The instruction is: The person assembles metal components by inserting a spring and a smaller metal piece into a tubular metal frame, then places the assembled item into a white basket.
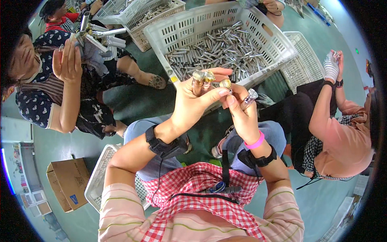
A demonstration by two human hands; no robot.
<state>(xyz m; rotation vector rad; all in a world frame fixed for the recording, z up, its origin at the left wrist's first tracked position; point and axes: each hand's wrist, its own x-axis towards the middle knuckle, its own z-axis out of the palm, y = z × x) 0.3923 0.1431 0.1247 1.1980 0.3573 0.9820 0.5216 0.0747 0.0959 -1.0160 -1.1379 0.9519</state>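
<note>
My left hand (188, 101) is closed around a few short, shiny metal tubes (203, 78), whose round ends stick up between its fingers. At its thumb tip another tube end (225, 84) shows, pinched where both hands meet. My right hand (244, 117) has its thumb and fingertips against that piece. A further silvery tube (250, 97) lies between my right hand's fingers, pointing up and outward. How the tubes continue inside the palms is hidden. Just beyond my hands, a white slatted crate (159, 38) holds a heap of loose metal tubes (213, 52).
A co-worker at the left holds a bundle of long metal tubes (98, 38); another person (342, 133) sits close at the right. More white crates stand behind (135, 24) and right (303, 60). A cardboard box (66, 183) and a white basket (96, 177) flank my left side.
</note>
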